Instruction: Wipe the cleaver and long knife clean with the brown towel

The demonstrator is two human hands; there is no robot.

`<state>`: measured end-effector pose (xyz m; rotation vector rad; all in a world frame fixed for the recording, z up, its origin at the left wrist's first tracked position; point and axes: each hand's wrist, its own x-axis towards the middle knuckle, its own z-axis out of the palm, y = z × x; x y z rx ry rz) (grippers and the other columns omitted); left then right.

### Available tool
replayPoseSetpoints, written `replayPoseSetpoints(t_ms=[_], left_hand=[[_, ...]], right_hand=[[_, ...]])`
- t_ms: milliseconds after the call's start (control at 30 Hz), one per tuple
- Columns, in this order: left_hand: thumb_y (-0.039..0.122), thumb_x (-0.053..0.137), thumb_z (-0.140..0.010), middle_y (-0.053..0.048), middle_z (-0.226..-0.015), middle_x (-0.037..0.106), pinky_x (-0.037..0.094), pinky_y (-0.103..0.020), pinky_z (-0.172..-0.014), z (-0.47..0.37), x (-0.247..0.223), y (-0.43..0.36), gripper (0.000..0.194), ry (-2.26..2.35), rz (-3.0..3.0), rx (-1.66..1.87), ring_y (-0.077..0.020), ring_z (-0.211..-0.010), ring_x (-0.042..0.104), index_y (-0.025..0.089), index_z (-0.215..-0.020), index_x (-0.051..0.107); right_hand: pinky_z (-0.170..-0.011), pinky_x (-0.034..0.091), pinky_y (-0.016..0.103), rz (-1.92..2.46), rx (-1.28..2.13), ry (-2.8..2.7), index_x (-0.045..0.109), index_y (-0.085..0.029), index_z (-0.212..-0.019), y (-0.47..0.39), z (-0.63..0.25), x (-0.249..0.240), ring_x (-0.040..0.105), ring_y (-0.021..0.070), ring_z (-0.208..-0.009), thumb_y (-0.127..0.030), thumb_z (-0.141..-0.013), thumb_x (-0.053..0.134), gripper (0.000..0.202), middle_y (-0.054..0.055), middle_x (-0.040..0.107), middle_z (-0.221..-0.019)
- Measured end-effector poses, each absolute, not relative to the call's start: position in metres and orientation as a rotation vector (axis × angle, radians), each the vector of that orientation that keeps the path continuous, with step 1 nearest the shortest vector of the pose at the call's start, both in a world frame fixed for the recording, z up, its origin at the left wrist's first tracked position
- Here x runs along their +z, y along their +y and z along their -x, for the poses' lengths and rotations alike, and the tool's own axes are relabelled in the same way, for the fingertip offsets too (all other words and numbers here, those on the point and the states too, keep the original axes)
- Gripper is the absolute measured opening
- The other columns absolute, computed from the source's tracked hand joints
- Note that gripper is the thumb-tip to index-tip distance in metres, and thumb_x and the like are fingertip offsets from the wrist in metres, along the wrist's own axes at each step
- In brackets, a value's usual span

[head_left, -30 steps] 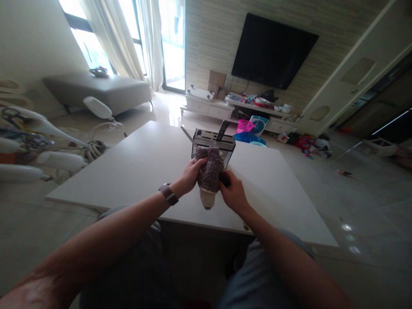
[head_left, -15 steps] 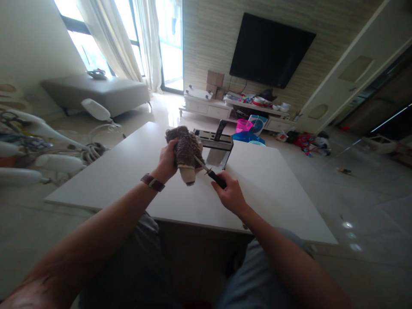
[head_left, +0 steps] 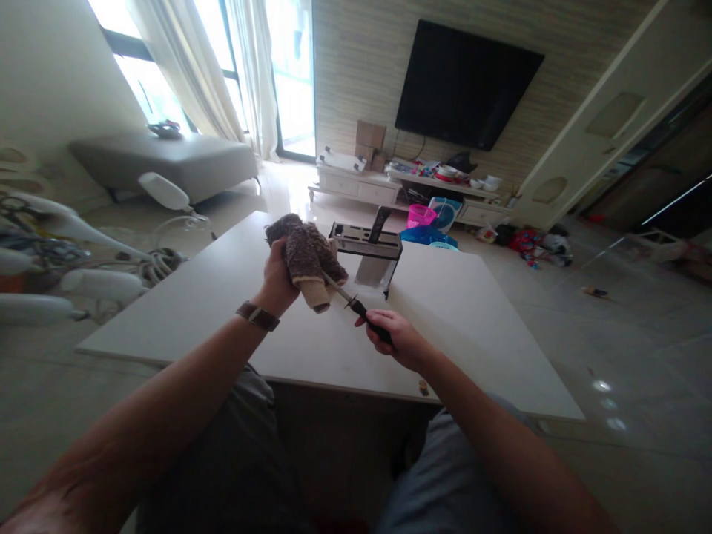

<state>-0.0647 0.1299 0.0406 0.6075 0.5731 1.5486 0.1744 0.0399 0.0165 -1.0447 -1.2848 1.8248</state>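
Note:
My left hand [head_left: 279, 276] grips a fuzzy brown cloth [head_left: 305, 254] with a pale edge, held up above the white table. My right hand [head_left: 399, 340] is closed around the black handle of a sharpening steel [head_left: 360, 307]. Its thin metal rod with a small guard points up and left, and the far end disappears behind or into the cloth's folds. Just beyond the hands stands a metal-and-black knife block [head_left: 374, 265], with a black-handled knife [head_left: 380, 224] upright in its top.
The white table [head_left: 461, 326] spreads under my hands. A small brownish object [head_left: 423, 387] lies at its near edge. Left of it are white lamp-like parts [head_left: 103, 283] with cables. Beyond stand a pink basket [head_left: 421, 216] and a low TV cabinet [head_left: 378, 191].
Both hands have shifted a little to the left with the cloth and sharpening steel. The cloth is tilted more, and the right hand sits slightly lower. The knife block stays in place.

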Motion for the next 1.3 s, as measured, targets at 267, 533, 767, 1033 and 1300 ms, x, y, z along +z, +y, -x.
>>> replayPoseSetpoints(t_ms=[267,533,767,1033,1300], left_hand=[[0.039,0.067,-0.086,-0.010,-0.110,0.078,0.057,-0.041,-0.101,0.057,0.032,0.130,0.037,0.528,-0.649,1.481,-0.0257,-0.106,0.073,0.014,-0.113,0.068],[0.040,0.074,-0.086,-0.011,-0.091,0.080,0.062,-0.037,-0.082,0.031,0.015,0.115,0.031,0.727,-0.711,1.304,-0.0244,-0.084,0.075,0.012,-0.100,0.073],[0.040,0.088,-0.075,-0.009,-0.084,0.080,0.059,-0.031,-0.074,0.009,0.003,0.099,0.035,0.736,-0.848,1.215,-0.0205,-0.076,0.074,0.012,-0.091,0.075],[0.045,0.088,-0.068,-0.008,-0.078,0.078,0.055,-0.029,-0.067,0.004,0.000,0.100,0.038,0.850,-0.830,1.310,-0.0187,-0.069,0.070,0.012,-0.082,0.075],[0.038,0.087,-0.072,-0.007,-0.080,0.078,0.058,-0.030,-0.071,0.018,0.014,0.109,0.031,0.782,-0.748,1.389,-0.0184,-0.072,0.071,0.013,-0.084,0.074]], right_hand=[[-0.040,0.020,0.024,1.100,1.573,-1.278,0.068,-0.017,-0.081,0.045,-0.174,0.007,0.035,0.0066,-0.039,-0.046,-0.078,0.070,0.030,-0.006,0.050,-0.055],[-0.040,0.024,0.024,1.119,1.369,-1.315,0.062,-0.020,-0.082,0.045,-0.170,0.005,0.037,0.0074,-0.041,-0.049,-0.079,0.070,0.030,-0.007,0.049,-0.056],[-0.040,0.016,0.024,1.160,1.449,-1.143,0.055,-0.023,-0.086,0.048,-0.171,0.006,0.030,0.0061,-0.041,-0.046,-0.064,0.080,0.040,-0.009,0.050,-0.059],[-0.044,0.016,0.024,1.184,1.460,-1.207,0.053,-0.023,-0.082,0.049,-0.171,0.008,0.030,0.0070,-0.044,-0.051,-0.066,0.081,0.042,-0.007,0.049,-0.058],[-0.054,0.030,0.027,1.239,1.006,-1.632,0.060,-0.022,-0.084,0.052,-0.179,0.009,0.041,0.0123,-0.055,-0.050,-0.082,0.069,0.029,-0.004,0.056,-0.064]])
